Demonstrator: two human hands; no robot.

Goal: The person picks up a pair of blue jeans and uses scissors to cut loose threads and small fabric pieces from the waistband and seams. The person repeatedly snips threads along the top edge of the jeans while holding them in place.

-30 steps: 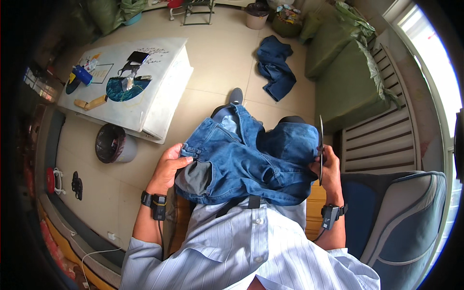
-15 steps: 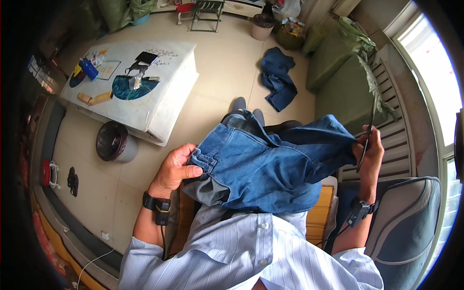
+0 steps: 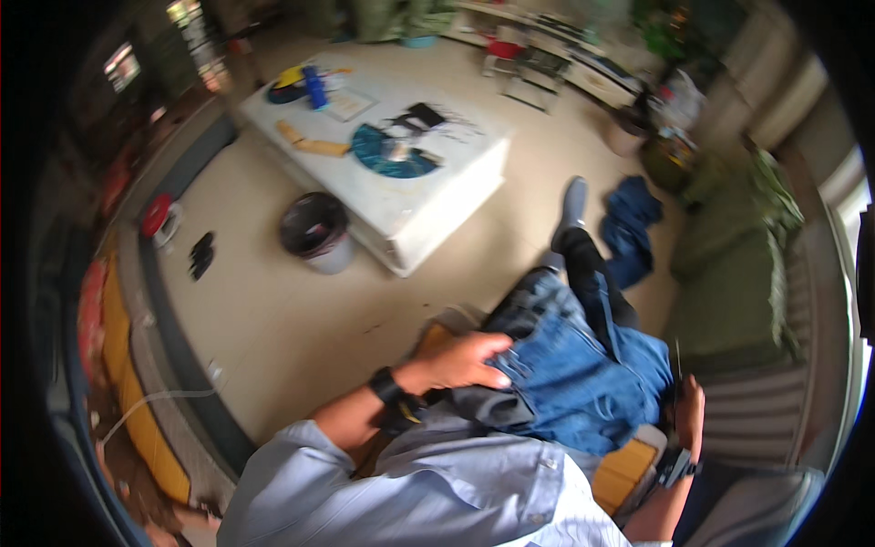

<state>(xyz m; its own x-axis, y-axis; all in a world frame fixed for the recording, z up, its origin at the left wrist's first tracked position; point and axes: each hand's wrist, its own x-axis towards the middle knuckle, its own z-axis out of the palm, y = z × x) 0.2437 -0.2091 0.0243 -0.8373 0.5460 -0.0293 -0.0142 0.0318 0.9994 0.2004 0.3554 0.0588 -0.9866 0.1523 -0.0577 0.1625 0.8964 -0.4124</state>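
At the blue jeans (image 3: 583, 374), left hand (image 3: 454, 362) rightward, right hand (image 3: 689, 410) upward.

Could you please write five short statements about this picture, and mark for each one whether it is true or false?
1. The left hand is at the blue jeans. True.
2. The waste bin stands on the white table. False: it stands on the floor beside the table.
3. The left wrist wears a dark band. True.
4. The person's shirt is bright red. False: it is pale blue-grey.
5. Another blue denim garment lies on the floor. True.
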